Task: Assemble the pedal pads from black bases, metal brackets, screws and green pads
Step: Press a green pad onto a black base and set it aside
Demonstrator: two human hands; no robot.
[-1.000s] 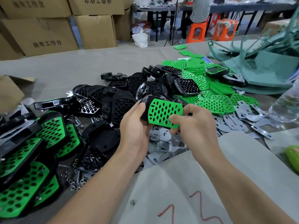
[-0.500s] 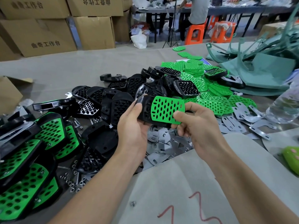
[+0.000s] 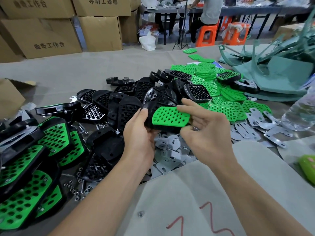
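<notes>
Pedal pad in hand: a green pad (image 3: 170,117) dotted with holes sits on top of a black base (image 3: 162,128); the pair is held up off the table, above a heap of metal brackets.
Left hand: the left hand (image 3: 139,133) grips the left end of the black base, thumb on top and fingers wrapped underneath.
Right hand: the right hand (image 3: 204,132) pinches the right end of the green pad, with the forefinger across its far corner and the thumb against its near corner. The other fingers hang loosely curled.
Just below: the metal brackets (image 3: 172,154), flat and grey, are piled under both hands and trail off to the right.
Behind: loose black bases (image 3: 126,106) lie in a jumble, some ribbed side up; to their right is a spread of loose green pads (image 3: 226,108).
Left: finished pedal pads (image 3: 25,193) — green set into black — are stacked at the near left, with screws (image 3: 75,193) scattered beside them.
Near edge: a grey sheet (image 3: 187,184) with a red scrawl lies under the forearms.
Far right: a clear plastic bottle (image 3: 301,114) and a heap of teal plastic parts (image 3: 281,74).
Table: the table (image 3: 68,70) is covered in grey-brown cloth.
Background: printed cardboard boxes (image 3: 42,36) and orange stools (image 3: 207,37) — and a person (image 3: 210,12) sitting at another table.
</notes>
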